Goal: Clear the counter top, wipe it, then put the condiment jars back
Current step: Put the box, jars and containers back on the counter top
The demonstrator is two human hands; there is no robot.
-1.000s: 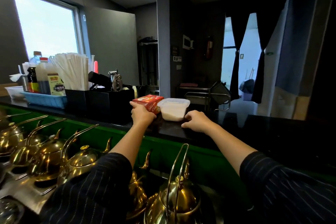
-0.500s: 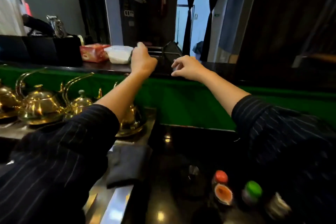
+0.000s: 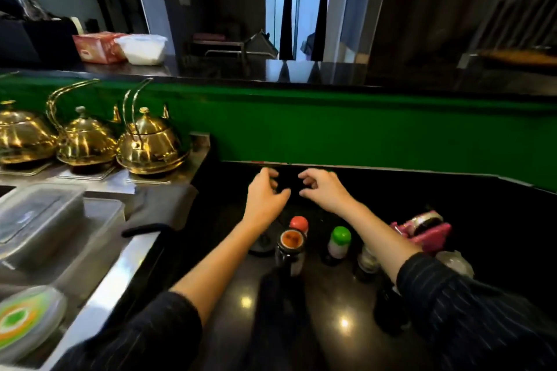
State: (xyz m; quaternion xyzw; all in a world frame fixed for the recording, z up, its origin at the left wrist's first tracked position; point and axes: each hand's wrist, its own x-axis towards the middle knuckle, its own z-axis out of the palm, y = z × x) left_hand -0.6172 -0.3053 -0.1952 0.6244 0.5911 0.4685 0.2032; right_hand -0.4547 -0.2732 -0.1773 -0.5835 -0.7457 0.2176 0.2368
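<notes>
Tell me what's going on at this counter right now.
A person reaches both arms over the black counter. The left hand and right hand hover side by side near the green wall, fingers loosely curled, holding nothing. The bottles stand clustered between the forearms, untouched. A red box and white tub sit on the upper ledge.

The left hand (image 3: 265,196) and the right hand (image 3: 322,190) are hovering close together over the black counter (image 3: 340,304), fingers loosely curled and holding nothing. A red-capped bottle (image 3: 299,224), an orange-lidded dark bottle (image 3: 291,247) and a green-capped bottle (image 3: 340,242) are standing between the forearms, with a pink tape dispenser (image 3: 425,230) sitting to their right. A red box (image 3: 98,47) and a white tub (image 3: 144,50) are sitting side by side on the upper ledge (image 3: 271,72).
</notes>
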